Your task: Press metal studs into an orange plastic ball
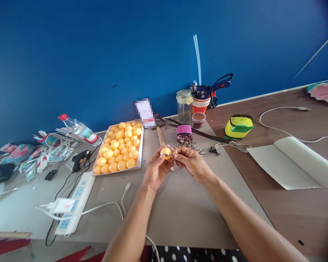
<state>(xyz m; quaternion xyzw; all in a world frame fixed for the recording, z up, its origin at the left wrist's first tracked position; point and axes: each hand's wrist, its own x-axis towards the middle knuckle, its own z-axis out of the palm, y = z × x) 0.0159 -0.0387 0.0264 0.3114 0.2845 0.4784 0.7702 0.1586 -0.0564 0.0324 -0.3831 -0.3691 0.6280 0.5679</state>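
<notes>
My left hand (156, 170) is closed around an orange ball (166, 152), held above the grey table mat (180, 207). My right hand (190, 161) pinches a small silver metal piece (168, 155) against the ball's side. Just behind my hands a tipped pink cup (184, 131) spills several small silver metal pieces (190, 146) onto the mat. A white tray (140, 154) full of several orange balls lies to the left of my hands. A wooden stick (160, 137) lies between the tray and the cup.
A power strip (73, 207) with plugs and cables sits at the left front, a black glue gun (79, 158) and a water bottle (80, 131) beyond it. A jar (184, 106), a paper cup with tools (200, 103) and a small tub stand by the blue wall. A yellow-green object (239, 126), white cable and white sheet (292, 163) lie right.
</notes>
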